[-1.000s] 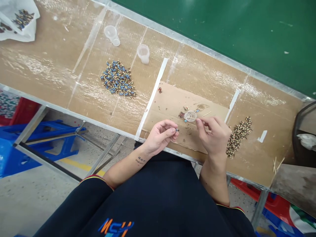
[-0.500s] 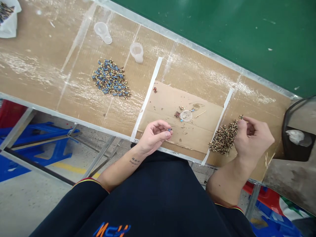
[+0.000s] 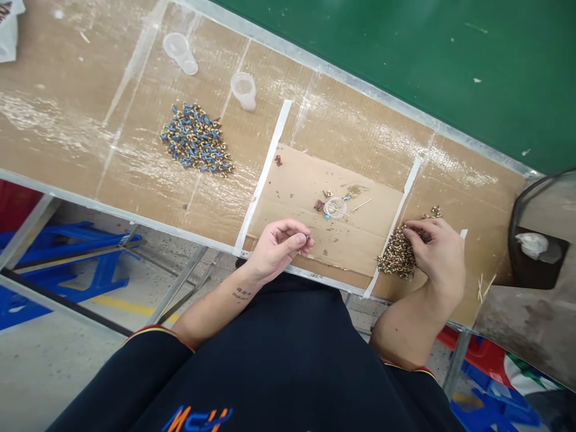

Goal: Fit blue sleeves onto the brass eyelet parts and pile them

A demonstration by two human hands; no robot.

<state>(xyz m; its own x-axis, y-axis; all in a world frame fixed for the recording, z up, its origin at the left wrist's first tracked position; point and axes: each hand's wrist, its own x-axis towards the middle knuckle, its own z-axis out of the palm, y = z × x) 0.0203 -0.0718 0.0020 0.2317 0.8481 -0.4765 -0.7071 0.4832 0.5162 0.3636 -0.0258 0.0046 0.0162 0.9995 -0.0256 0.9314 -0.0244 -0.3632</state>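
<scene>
My left hand (image 3: 281, 247) is closed in a pinch above the near edge of the cardboard sheet (image 3: 292, 180). Between its thumb and fingertips shows a small blue piece (image 3: 308, 237). At the right, my right hand (image 3: 438, 252) has its thumb and forefinger drawn together on the pile of small brass-and-brown metal pieces (image 3: 398, 255). Whatever lies between those fingertips is too small to make out. A small clear dish (image 3: 335, 207) with thin sticks across it sits on the cardboard, with a few reddish-brown bits (image 3: 319, 205) beside it.
Farther left lies a heap of blue-and-brass pieces (image 3: 198, 141). Behind it stand two translucent plastic cups (image 3: 243, 91). White tape strips (image 3: 265, 174) cross the table. A black bin (image 3: 540, 258) stands off the right end, and thin sticks (image 3: 485, 289) lie near the right corner.
My right hand has moved left and down onto the brass-and-brown pile, from its far right edge. My left hand stays nearly in place, still pinching the blue piece.
</scene>
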